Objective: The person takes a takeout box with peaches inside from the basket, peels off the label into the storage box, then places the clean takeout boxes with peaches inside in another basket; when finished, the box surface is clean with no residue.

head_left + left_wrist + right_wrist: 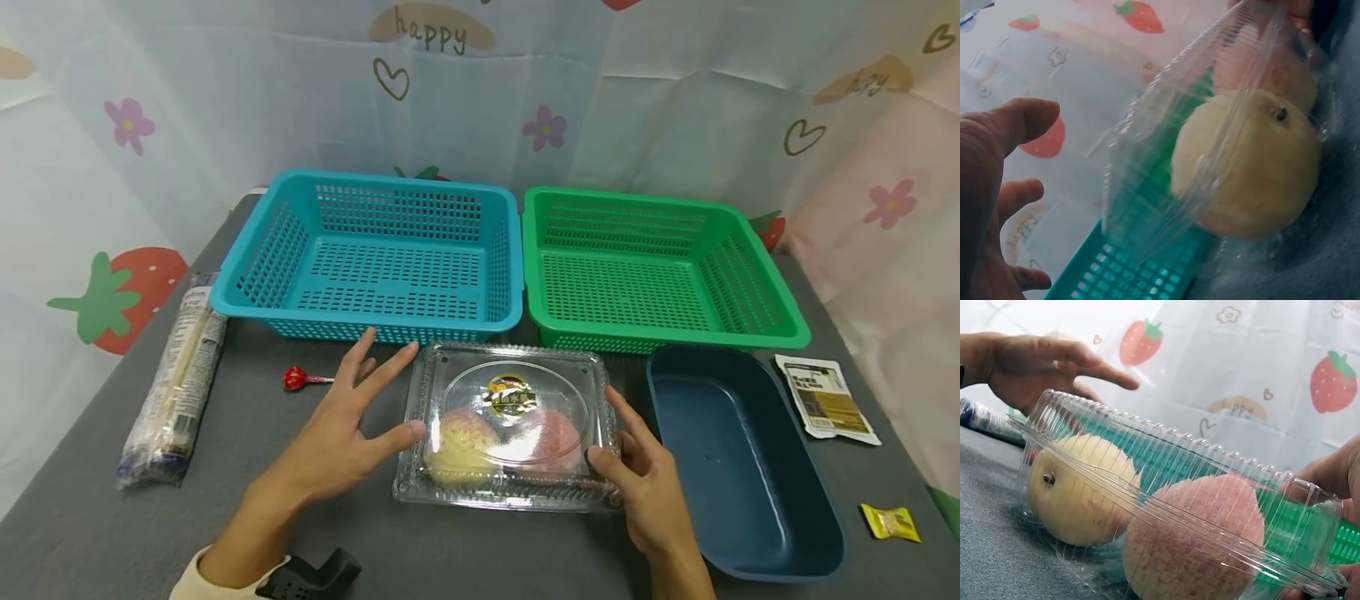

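A clear plastic clamshell fruit box [517,492] lies on the grey table in the head view, a round yellow and black sticker on its lid. Inside sit two round fruits, a yellow one [1085,506] with a short dark stem and a speckled pink one [1191,550]. My right hand [641,479] grips the box's right side, thumb over the lid edge and fingers at the side. My left hand [345,433] is spread at the left edge, its fingers extended and holding nothing. In the left wrist view, its thumb and fingers stand apart from the box.
Behind are a blue basket [375,321] and a green basket [675,337]. A dark blue tub [720,467] stands right, by a white packet [828,398] and a yellow wrapped sweet [891,523]. At left lie a red lollipop [295,378] and a long plastic-wrapped package [176,375].
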Demonstrator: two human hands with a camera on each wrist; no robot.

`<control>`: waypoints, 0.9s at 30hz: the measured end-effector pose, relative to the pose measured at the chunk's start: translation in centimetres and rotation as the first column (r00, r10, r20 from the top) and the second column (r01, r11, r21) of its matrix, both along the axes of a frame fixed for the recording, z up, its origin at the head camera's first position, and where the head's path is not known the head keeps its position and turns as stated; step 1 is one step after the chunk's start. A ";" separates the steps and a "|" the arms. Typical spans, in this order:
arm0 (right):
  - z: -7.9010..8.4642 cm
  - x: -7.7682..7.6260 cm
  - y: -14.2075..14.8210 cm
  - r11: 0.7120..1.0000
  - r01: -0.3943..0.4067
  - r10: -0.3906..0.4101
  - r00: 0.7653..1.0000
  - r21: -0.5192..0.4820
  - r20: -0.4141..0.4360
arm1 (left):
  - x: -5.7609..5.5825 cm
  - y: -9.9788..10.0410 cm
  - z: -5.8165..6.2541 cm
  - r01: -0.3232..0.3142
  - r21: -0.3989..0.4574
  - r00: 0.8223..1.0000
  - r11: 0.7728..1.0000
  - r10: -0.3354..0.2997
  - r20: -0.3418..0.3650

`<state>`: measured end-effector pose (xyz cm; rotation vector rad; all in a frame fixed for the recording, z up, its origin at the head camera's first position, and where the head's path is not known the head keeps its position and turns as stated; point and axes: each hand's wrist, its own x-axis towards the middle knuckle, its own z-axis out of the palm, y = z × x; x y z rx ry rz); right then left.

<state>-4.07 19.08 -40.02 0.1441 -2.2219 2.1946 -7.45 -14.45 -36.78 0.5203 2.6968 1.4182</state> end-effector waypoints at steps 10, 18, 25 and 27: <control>0.0 0.0 0.0 1.000 -0.009 0.009 1.000 0.006 0.000 | -0.7 1.4 -1.3 0.059 -0.036 0.997 0.998 -0.057 0.054; 0.0 0.0 0.0 1.000 0.002 -0.001 1.000 0.030 -0.011 | -1.1 1.7 -1.6 0.058 -0.084 0.996 0.995 -0.053 0.069; 0.1 0.1 0.0 0.999 -0.005 0.006 1.000 0.037 -0.014 | -1.2 1.5 -1.7 0.080 -0.137 0.991 0.987 -0.064 0.118; 0.3 0.2 -0.1 0.994 0.019 -0.016 1.000 0.104 -0.024 | -1.2 1.4 -1.7 0.096 -0.120 0.990 0.988 -0.082 0.119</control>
